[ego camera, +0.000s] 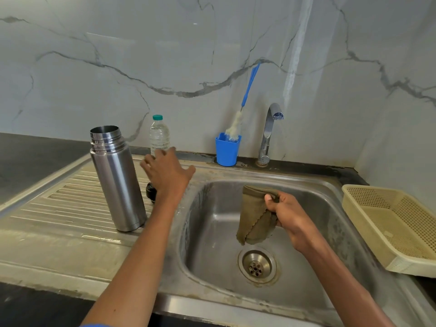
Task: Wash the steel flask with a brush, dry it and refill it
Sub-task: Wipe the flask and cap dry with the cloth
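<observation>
Steel flask stands upright, uncapped, on the drainboard, near the sink edge. Left hand is spread wide, holding nothing, reaching past it toward the water bottle; an arm swing could topple it. Right hand grips a cloth over the sink; it may drop into the wet basin.

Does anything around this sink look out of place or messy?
Nothing is spilled or tipped. The flask stands upright, uncapped, on the drainboard, its black cap behind the left hand. Only the brownish staining along the sink rim stands out.
</observation>
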